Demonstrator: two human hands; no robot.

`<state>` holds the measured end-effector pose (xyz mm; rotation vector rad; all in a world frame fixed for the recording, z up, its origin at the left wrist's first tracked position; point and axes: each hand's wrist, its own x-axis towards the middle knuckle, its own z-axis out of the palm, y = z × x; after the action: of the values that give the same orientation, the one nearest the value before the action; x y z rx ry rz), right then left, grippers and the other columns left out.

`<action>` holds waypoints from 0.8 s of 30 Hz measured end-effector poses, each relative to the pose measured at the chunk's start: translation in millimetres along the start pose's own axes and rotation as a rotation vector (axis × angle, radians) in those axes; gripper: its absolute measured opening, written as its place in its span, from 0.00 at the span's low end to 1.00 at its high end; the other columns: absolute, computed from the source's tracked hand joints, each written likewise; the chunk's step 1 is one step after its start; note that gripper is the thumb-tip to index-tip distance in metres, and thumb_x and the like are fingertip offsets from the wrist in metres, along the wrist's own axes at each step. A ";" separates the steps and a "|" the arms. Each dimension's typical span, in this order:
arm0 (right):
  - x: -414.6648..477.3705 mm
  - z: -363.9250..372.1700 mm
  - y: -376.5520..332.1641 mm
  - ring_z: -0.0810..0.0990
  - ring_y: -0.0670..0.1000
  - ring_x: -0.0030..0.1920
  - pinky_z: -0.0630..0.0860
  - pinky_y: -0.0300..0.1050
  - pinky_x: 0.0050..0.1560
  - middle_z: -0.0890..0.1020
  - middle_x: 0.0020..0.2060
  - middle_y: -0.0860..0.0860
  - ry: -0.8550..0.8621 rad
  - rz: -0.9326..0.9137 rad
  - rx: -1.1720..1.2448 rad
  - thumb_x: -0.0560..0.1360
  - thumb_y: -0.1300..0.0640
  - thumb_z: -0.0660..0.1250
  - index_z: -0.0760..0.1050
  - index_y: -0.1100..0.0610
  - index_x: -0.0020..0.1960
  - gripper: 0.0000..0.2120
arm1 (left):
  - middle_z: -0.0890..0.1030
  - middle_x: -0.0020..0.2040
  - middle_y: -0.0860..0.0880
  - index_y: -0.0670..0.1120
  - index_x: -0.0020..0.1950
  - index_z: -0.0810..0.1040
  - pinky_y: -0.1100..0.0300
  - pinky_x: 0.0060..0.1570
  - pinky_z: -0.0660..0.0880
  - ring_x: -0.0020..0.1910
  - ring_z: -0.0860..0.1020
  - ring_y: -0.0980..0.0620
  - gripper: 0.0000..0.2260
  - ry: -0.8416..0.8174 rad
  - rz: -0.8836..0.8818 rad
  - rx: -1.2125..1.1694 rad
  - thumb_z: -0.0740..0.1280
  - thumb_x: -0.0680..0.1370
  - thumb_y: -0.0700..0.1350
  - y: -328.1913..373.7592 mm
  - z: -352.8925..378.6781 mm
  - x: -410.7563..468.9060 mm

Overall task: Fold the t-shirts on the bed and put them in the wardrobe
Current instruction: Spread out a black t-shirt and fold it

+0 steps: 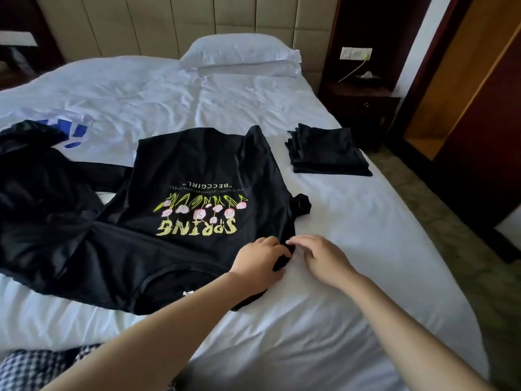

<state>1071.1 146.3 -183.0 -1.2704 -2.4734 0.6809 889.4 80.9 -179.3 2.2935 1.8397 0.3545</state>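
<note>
T-shirt [197, 165], black, flat on bed [352, 292]: left hand [258, 259] and right hand [320, 256] pinch 1 sleeve, seemingly to fold it inward.

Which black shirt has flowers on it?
The t-shirt spread flat in the middle, with pink flowers and yellow SPRING letters. The crumpled heap at left and the folded pile at right show no picture.
</note>
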 end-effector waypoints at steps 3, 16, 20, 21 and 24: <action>2.0 2.7 -3.8 0.75 0.43 0.62 0.72 0.38 0.60 0.77 0.62 0.43 -0.025 0.029 0.098 0.73 0.65 0.62 0.75 0.45 0.65 0.25 | 0.79 0.56 0.55 0.55 0.58 0.81 0.60 0.52 0.72 0.56 0.77 0.54 0.11 0.076 -0.115 -0.172 0.68 0.77 0.50 -12.9 -4.4 -2.4; 52.6 16.3 -54.8 0.77 0.49 0.57 0.73 0.44 0.48 0.81 0.55 0.46 0.280 0.027 0.068 0.76 0.56 0.67 0.77 0.50 0.60 0.13 | 0.79 0.34 0.56 0.46 0.44 0.80 0.72 0.35 0.71 0.32 0.75 0.64 0.06 0.434 -0.529 -0.958 0.69 0.78 0.47 -50.8 -43.4 -3.4; 70.5 7.6 -65.2 0.77 0.52 0.49 0.69 0.46 0.42 0.80 0.48 0.48 0.247 0.031 0.081 0.81 0.55 0.59 0.74 0.51 0.57 0.08 | 0.81 0.39 0.52 0.44 0.44 0.79 0.62 0.46 0.75 0.40 0.77 0.55 0.07 0.508 -0.580 -1.057 0.67 0.80 0.45 -64.0 -47.8 -7.5; 75.0 4.3 -68.7 0.77 0.52 0.46 0.68 0.46 0.40 0.80 0.44 0.46 0.237 0.019 0.094 0.81 0.55 0.58 0.73 0.51 0.57 0.08 | 0.81 0.40 0.52 0.46 0.43 0.79 0.61 0.47 0.75 0.40 0.78 0.56 0.06 0.530 -0.599 -1.068 0.67 0.80 0.45 -66.8 -48.5 -9.0; 86.9 -3.3 -79.4 0.75 0.50 0.36 0.68 0.48 0.37 0.77 0.33 0.46 0.250 -0.016 0.119 0.82 0.54 0.57 0.73 0.48 0.54 0.07 | 0.81 0.44 0.53 0.47 0.47 0.78 0.68 0.45 0.74 0.42 0.78 0.58 0.03 0.584 -0.652 -1.055 0.67 0.80 0.44 -77.1 -46.7 -12.4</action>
<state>968.1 178.3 -135.9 -1.2098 -2.2061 0.6141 801.1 85.2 -157.6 0.8829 1.7852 1.5145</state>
